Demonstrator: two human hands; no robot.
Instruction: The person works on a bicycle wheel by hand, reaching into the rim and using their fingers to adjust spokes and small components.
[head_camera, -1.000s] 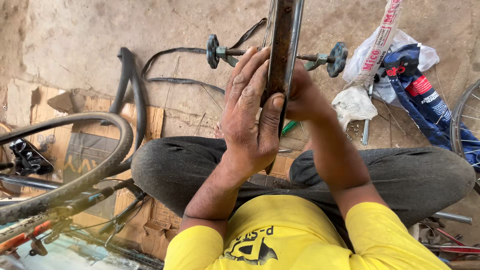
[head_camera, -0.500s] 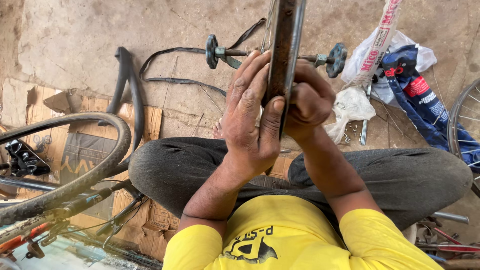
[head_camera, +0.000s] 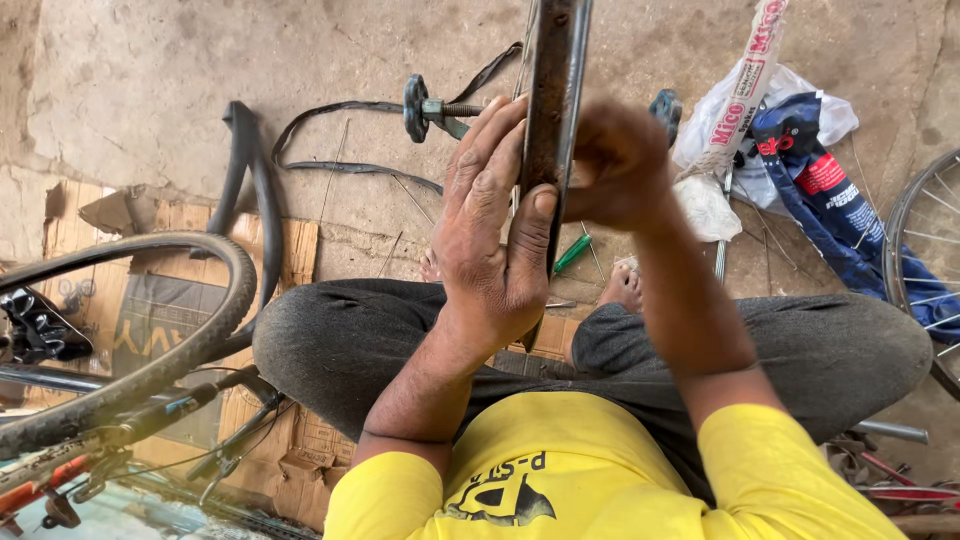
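Note:
A dark, rusty metal bicycle rim stands upright, edge-on, in front of me and runs up out of the top of the picture. My left hand lies flat against its left side, with the thumb pressed on the rim's face. My right hand is curled into a loose fist against the rim's right side, blurred; what it holds is hidden. I sit cross-legged in grey trousers and a yellow shirt. A green-handled screwdriver lies on the floor just behind the rim.
A wheel axle with a hub part and a black rubber strip lie on the concrete beyond. A bicycle tyre on flattened cardboard is at left. Plastic bags and a spoked wheel are at right.
My right hand has slid up the rim's right side and turned into a blurred fist. My left hand stays pressed on the rim. The view has shifted slightly.

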